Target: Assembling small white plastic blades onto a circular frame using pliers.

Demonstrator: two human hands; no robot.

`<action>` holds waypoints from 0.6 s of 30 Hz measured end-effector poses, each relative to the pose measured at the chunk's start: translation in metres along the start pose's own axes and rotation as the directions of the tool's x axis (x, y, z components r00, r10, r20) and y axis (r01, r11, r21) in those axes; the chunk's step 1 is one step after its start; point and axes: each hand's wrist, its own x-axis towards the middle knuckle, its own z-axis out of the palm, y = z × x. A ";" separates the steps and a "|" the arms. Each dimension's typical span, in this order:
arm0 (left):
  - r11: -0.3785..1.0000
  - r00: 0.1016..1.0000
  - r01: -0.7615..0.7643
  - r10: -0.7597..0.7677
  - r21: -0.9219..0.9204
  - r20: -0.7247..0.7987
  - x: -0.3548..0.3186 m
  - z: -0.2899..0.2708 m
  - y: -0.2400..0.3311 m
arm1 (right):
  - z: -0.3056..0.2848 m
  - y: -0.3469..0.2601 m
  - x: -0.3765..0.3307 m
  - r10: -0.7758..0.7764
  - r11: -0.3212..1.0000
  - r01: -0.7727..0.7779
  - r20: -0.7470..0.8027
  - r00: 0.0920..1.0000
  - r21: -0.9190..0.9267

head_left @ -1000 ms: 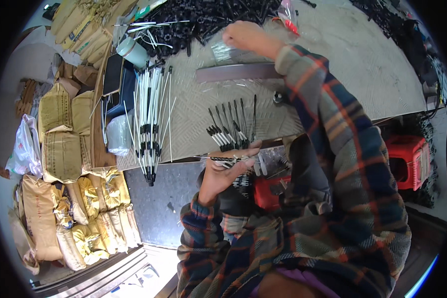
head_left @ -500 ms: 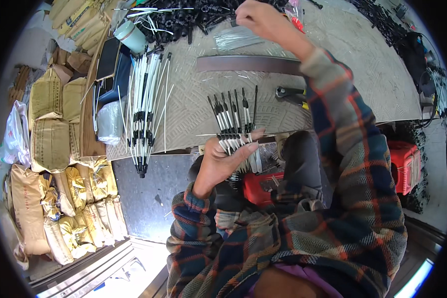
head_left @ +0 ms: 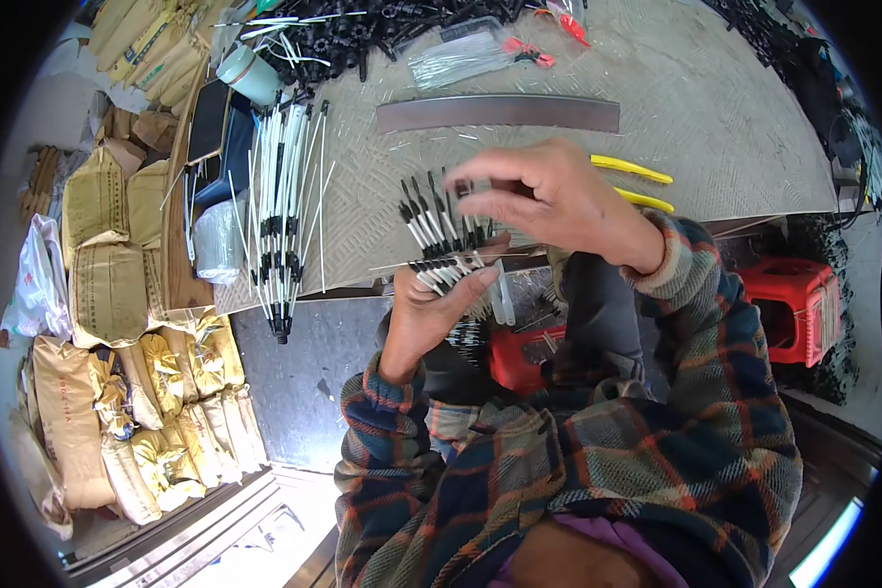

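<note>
The person in a plaid shirt bends over the edge of the tabletop (head_left: 715, 127), and both hands meet just above that edge. The left hand (head_left: 429, 312) is closed around a small fan of thin white rods with black tips (head_left: 439, 230); the thumb presses them against the fingers, and the lower ends of the rods are hidden inside the palm. The right hand (head_left: 549, 196) comes from above with its fingers bent and the fingertips drawn together on the upper ends of the same fan, so some of the black tips are covered by it. I cannot tell how many rods it pinches, because the fingers are slightly blurred. Left of the hands, a long bundle of white rods with black sleeves (head_left: 282, 206) lies on the tabletop, and its lower end hangs over the edge. Farther back lies a flat dark metal strip (head_left: 500, 112), and behind it a heap of black parts (head_left: 392, 24) that the upper rim cuts off. Yellow-handled pliers (head_left: 632, 181) lie just beside the right wrist, partly hidden by it. Under the tabletop a red stool (head_left: 789, 309) shows, and another red object (head_left: 519, 355) below the hands is mostly covered by the person's arms. Tan sacks (head_left: 103, 284) are stacked on the floor at the left.
</note>
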 end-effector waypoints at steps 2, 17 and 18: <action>1.000 1.000 0.010 -0.010 -0.013 -0.027 -0.006 -0.012 -0.008 | 0.000 -0.009 0.006 0.006 0.987 -0.002 0.027 1.000 -0.161; 0.999 1.000 0.018 -0.018 -0.040 0.000 0.000 -0.007 -0.005 | -0.022 -0.019 0.002 -0.194 0.850 0.180 0.023 0.981 -0.495; 0.999 1.000 0.022 -0.022 -0.038 -0.003 0.000 -0.006 -0.005 | -0.022 -0.018 0.002 -0.194 0.851 0.180 0.024 0.981 -0.494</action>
